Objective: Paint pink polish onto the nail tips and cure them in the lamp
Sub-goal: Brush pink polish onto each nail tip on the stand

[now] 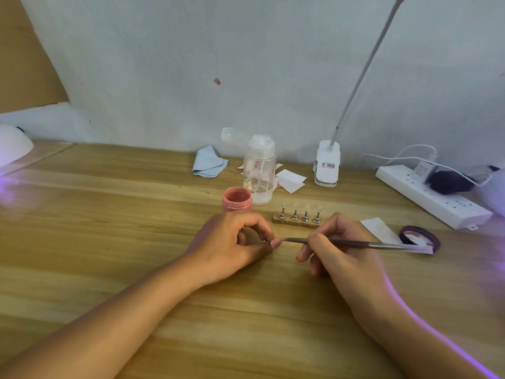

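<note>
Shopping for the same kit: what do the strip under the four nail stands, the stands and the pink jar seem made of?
The base strip looks like wood: tan, matt, rough-edged. The four stands look like polished metal: silvery, with bright glints. The pink jar is probably plastic, matt with a threaded neck, though glass is possible.

Cloth (pixel 209 164): pale blue, folded, by the wall.
Pump bottle (pixel 259 170): clear, lid flipped open, a little liquid inside.
Clip-on desk lamp (pixel 327 166): white, gooseneck rising.
Power strip (pixel 426 196): white, far right, plugs inserted.
Table (pixel 109 214): wooden.
</note>
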{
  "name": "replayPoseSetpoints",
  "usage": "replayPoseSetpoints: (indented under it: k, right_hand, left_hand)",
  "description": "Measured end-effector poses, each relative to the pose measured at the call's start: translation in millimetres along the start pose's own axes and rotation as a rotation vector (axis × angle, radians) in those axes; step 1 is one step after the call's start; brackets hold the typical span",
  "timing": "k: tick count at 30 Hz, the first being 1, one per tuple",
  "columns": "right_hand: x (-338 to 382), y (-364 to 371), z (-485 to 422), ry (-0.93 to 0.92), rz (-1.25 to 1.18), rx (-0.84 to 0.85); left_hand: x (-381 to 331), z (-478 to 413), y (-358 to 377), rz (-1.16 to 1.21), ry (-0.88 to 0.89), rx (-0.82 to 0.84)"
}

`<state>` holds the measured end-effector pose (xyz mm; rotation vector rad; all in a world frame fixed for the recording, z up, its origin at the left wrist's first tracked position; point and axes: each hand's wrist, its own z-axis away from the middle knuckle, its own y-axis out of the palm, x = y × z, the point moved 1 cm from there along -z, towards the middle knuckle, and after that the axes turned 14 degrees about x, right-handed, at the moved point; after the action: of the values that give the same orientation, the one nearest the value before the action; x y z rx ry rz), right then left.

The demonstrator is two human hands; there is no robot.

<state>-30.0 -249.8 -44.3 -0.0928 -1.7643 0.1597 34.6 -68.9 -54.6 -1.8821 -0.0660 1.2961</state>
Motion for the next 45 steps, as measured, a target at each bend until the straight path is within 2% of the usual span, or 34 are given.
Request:
replayPoseSetpoints:
  k: [41,45]
  right_hand:
    - [4.8,3.2,1.3,0.012,-0.014,-0.001]
    - [5.8,0.6,2.9,-0.051,-0.036,-0.023]
  left_hand:
    - [-1.4,-2.3,-0.9,-0.029,0.016,0.018]
    - [-0.8,-2.5,-1.1,-0.027,0.026,0.017]
